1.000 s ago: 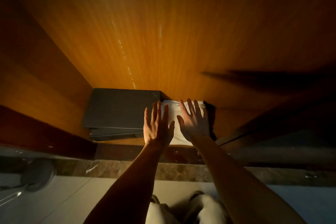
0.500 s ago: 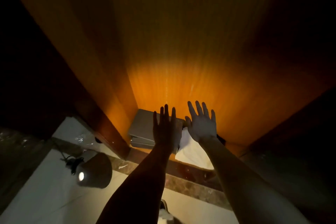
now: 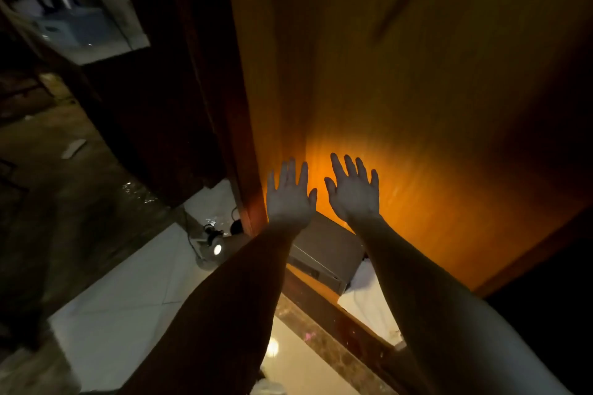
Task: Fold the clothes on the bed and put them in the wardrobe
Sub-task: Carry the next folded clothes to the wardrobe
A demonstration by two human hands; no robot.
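It was a dim room in a home, seen at an open wardrobe (image 3: 417,106) with orange wood-grain panels inside. A folded white cloth (image 3: 369,305) lay on its floor just beside a flat grey box (image 3: 324,250). Outside it were pale floor tiles (image 3: 128,298), a small lamp (image 3: 215,248) on the floor, and a dark wooden door frame (image 3: 205,74).

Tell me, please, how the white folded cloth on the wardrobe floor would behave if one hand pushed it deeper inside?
The white folded cloth looks soft, so it would probably bunch or lose its fold rather than slide as one piece. It seems light and thin. Lying flat beside the grey box, it should not roll or tip.
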